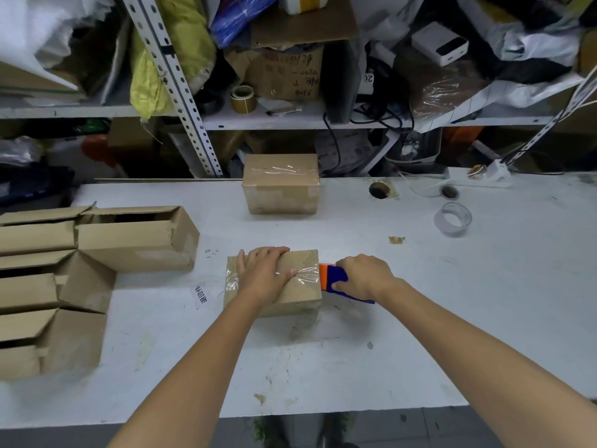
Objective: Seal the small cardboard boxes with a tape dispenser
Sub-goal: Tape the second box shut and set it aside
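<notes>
A small closed cardboard box (300, 292) lies in the middle of the white table (452, 318), with a strip of clear tape across its top. My left hand (263, 274) rests flat on the box top, fingers straight, pressing it down. My right hand (363, 276) grips the blue and orange tape dispenser (334, 279) at the box's right edge. A second small box (280, 184), taped along its top, stands at the table's far edge.
Several open-flapped cardboard boxes (97, 247) are stacked at the left of the table. A clear tape roll (453, 218) and a smaller roll (449, 191) lie at the far right near a round hole (379, 190). Cluttered metal shelves (274, 121) rise behind the table.
</notes>
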`<control>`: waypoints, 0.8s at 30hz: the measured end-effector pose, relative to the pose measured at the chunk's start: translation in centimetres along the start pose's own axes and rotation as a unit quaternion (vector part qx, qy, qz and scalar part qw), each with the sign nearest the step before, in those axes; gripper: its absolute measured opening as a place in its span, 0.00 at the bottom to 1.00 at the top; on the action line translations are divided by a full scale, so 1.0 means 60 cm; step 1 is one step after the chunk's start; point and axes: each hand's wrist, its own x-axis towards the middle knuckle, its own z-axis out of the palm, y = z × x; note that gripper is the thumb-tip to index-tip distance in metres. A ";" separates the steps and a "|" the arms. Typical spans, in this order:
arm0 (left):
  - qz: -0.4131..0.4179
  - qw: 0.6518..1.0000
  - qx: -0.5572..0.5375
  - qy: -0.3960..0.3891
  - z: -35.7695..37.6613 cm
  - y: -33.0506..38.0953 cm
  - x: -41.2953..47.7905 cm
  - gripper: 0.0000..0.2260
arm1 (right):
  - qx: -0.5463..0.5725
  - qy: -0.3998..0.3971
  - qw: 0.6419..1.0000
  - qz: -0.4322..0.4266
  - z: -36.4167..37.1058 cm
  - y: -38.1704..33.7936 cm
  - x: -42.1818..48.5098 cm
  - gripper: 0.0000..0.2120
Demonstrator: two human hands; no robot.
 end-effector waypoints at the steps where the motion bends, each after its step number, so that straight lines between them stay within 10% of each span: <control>1: -0.004 1.000 0.017 -0.010 -0.006 0.001 0.003 0.23 | 0.014 0.004 1.000 0.002 -0.005 0.005 -0.003 0.21; 11: -0.135 0.986 0.050 -0.081 -0.070 0.003 0.009 0.24 | 0.214 0.114 0.970 -0.006 -0.084 0.025 -0.065 0.29; 24: -0.182 0.951 -0.218 -0.125 -0.054 -0.039 -0.083 0.19 | 0.244 0.032 0.966 -0.077 -0.056 -0.046 -0.054 0.28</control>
